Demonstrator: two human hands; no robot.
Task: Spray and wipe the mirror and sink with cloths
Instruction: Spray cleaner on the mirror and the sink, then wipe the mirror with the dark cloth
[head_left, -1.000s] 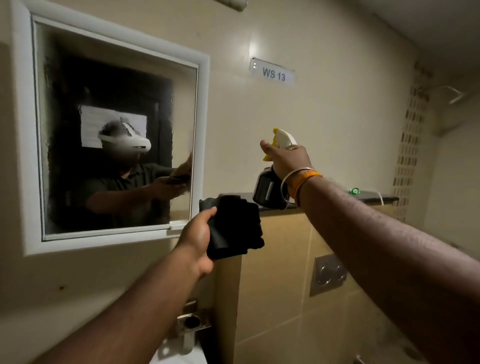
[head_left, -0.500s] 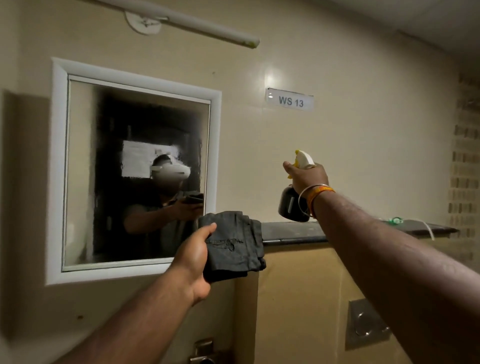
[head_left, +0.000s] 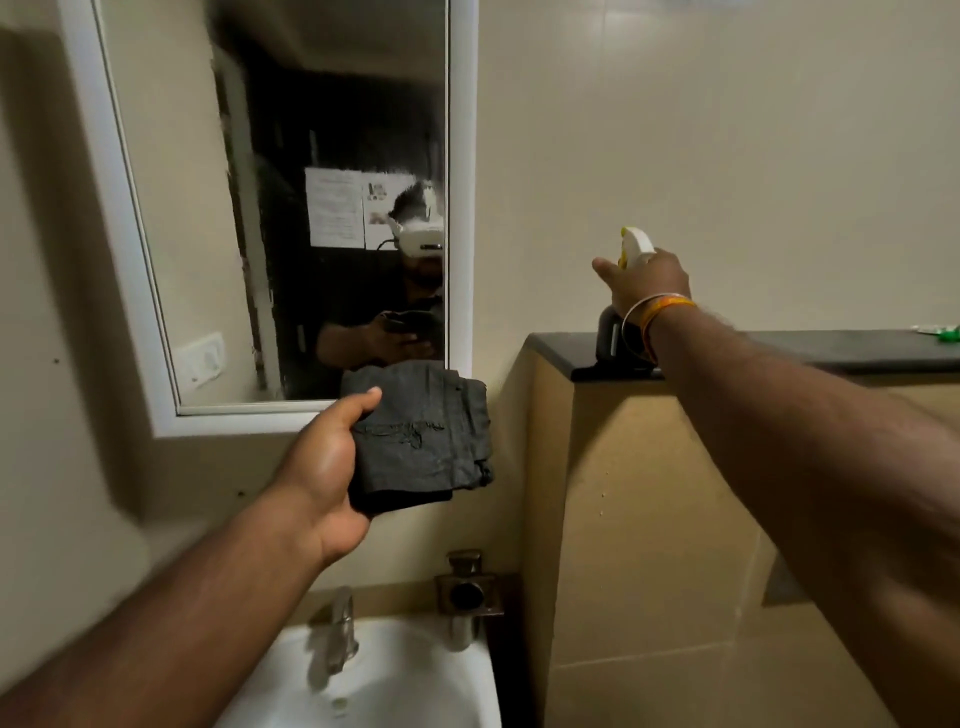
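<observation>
**Cloth and spray bottle held up beside the mirror**

White-framed mirror (head_left: 291, 208) on the beige wall, taken here as the landmark; in its glass, dim reflection of a person in a white headset, with papers on a dark surface behind.

Below the mirror and slightly right: white sink (head_left: 384, 675), only its rear part in view, with a chrome tap (head_left: 340, 631) at the back rim and a second metal fitting (head_left: 467, 592) on the wall just beside it, to the right.

Right of the mirror: tan tiled half-wall (head_left: 649, 519) capped by a dark ledge (head_left: 831, 351). At the ledge's far right end, well away from the mirror, a small green and white item (head_left: 943, 332), too small to identify.

At the mirror's lower right corner, overlapping the frame from this view: folded black cloth (head_left: 426, 436), gripped by the left hand (head_left: 327, 467), thumb across the front, fingers hidden behind the fabric. Contact between cloth and glass not determinable.

Right of the mirror, at the near end of the ledge: spray bottle (head_left: 634, 247), white and yellow head above, dark body on or just above the ledge top — cannot tell which. Right hand (head_left: 649, 283) wrapped around the neck, index finger extended toward the mirror. Orange and white bands (head_left: 657, 312) on that wrist.
</observation>
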